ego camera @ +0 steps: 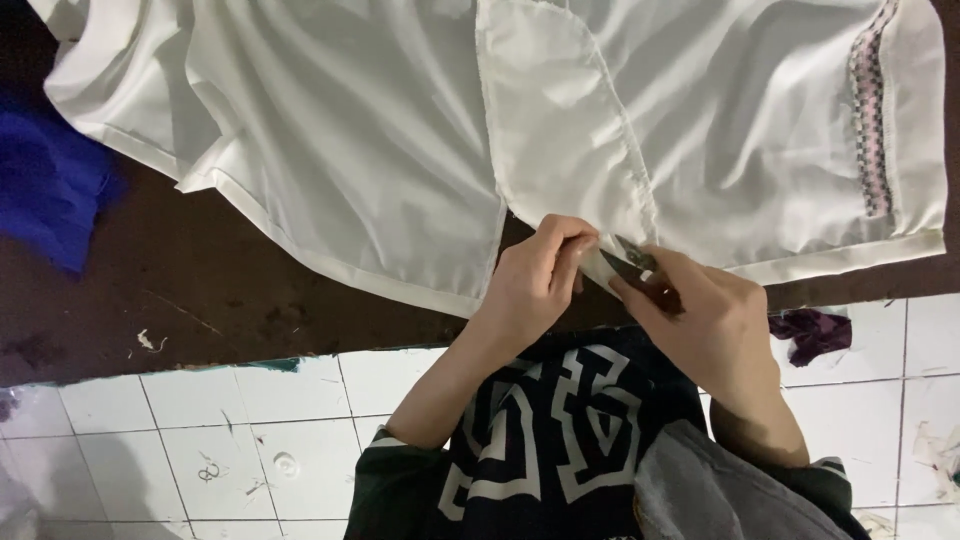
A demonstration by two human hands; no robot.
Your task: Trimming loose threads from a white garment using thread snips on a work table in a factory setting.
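Dark table: garment hem between hands.

Bare dark table lies open to the left of the left hand, while white fabric blocks the way ahead of both hands, and the right hand has a purple scrap just beside it.

Dark brown table: white garment, blue cloth, purple scrap at edge
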